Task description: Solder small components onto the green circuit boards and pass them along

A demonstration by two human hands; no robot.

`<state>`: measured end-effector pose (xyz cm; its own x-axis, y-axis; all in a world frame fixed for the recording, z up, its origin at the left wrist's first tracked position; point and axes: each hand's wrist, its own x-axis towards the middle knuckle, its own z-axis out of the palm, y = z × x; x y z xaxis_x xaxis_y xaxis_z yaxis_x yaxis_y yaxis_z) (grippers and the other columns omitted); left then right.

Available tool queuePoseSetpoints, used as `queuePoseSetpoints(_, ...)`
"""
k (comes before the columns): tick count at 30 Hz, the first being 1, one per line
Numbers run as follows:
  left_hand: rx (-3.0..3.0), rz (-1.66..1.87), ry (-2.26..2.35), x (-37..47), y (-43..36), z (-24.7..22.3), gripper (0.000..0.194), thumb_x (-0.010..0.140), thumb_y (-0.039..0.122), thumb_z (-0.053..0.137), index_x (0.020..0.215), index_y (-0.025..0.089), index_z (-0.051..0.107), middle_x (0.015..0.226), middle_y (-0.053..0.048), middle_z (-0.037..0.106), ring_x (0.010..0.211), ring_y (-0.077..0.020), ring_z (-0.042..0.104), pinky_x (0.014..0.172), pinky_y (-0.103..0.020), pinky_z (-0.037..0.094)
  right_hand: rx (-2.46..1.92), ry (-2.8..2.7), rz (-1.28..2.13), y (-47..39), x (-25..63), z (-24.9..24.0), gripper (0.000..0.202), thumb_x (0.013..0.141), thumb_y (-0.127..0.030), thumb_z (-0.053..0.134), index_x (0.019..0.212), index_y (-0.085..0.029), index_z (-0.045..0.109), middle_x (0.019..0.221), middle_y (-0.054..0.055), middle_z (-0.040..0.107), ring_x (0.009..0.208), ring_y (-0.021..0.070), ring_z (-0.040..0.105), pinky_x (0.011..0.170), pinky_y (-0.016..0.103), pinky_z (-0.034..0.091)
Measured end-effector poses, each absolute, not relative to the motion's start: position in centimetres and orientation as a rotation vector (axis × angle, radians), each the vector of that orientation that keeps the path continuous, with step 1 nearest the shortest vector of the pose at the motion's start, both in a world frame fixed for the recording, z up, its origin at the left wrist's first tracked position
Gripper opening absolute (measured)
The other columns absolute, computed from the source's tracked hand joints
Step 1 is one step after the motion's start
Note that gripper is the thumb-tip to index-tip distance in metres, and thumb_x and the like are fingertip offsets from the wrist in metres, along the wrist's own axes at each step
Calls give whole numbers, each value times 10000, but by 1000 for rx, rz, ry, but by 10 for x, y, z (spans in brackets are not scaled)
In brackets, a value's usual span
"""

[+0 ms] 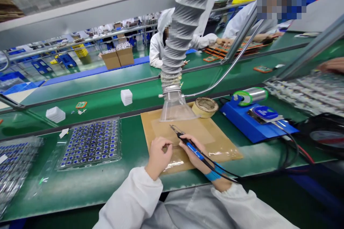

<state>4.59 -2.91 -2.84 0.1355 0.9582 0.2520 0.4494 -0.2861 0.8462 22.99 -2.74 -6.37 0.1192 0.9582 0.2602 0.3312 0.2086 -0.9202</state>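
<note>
My right hand (192,152) grips a blue and black soldering iron (194,149), its thin metal tip pointing up and left over the tan board. Cables trail from the iron's rear past a blue wristband (213,174). To the left, my left hand (159,154) is closed in a pinch; what lies between its fingers is too small to make out. Both hands rest over the tan board (228,148), which has a glossy film-like surface. Just beyond the tip hangs a clear fume hood (177,109) on a grey ribbed duct (178,32).
Left stands a clear tray of small blue-and-silver parts (91,141); another tray (16,164) is farther left. A round tin (205,106) and a blue solder feeder (252,121) with a wire spool (254,96) stand right. Behind runs a green belt (145,94); co-workers sit beyond.
</note>
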Motion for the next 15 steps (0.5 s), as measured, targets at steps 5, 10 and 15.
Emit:
queuePoseSetpoints(5,1572,1224,1407,21,-25,-14,177,910,314,614,838,188,715,858,-59,719,829,-196,654,784,-305,494,-1433,-1497,749,-22,273,-63,317,893,-504,666,1084,-263,741,1000,64,790,886,259,761,771,333,617)
queuePoseSetpoints(10,1408,1181,1558,-16,48,15,254,834,422,683,865,176,740,851,-46,734,800,-194,642,770,-296,490,-1479,-1530,725,-21,300,-64,294,893,-511,669,1045,-278,767,1055,73,801,913,273,775,790,349,634)
queuePoseSetpoints(15,1611,962,1704,6,171,28,176,794,307,671,815,150,748,707,-19,693,687,-172,598,679,-282,458,-1438,-1530,777,-25,299,-71,283,914,-509,662,1042,-284,776,965,70,811,844,263,785,761,338,650)
